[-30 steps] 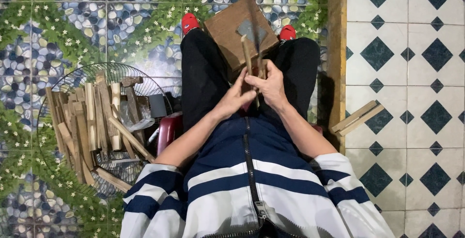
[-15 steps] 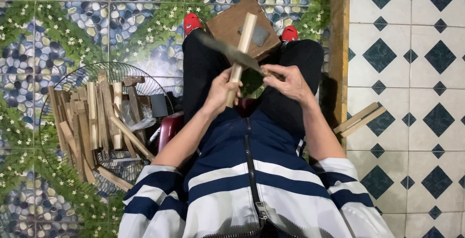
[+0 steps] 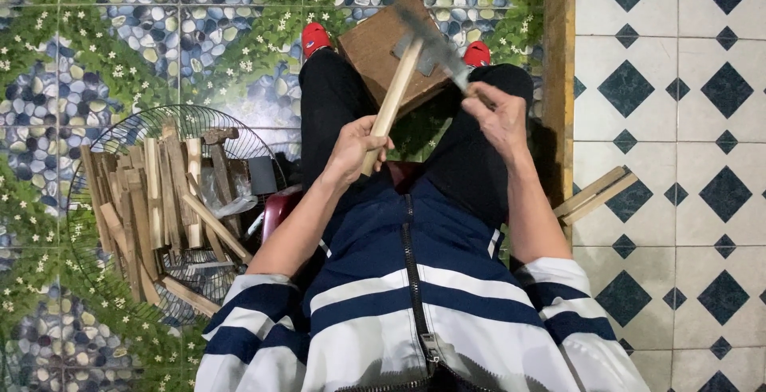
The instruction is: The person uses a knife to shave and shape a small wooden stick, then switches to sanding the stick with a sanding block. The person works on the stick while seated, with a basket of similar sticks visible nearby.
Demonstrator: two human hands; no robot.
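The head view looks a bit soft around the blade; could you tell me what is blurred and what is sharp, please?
In the head view, the blade in the right hand is motion-smeared; the wooden stick in the left hand is sharper; floor tiles are crisp and evenly lit.

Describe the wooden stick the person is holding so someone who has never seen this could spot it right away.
Start at the brown wooden block standing between the person's red shoes. The stick slants across it, its lower end in the left hand, its upper end near the blade held by the right hand. Unlike the sticks heaped on the round wire fan guard, it is single, pale and lifted.
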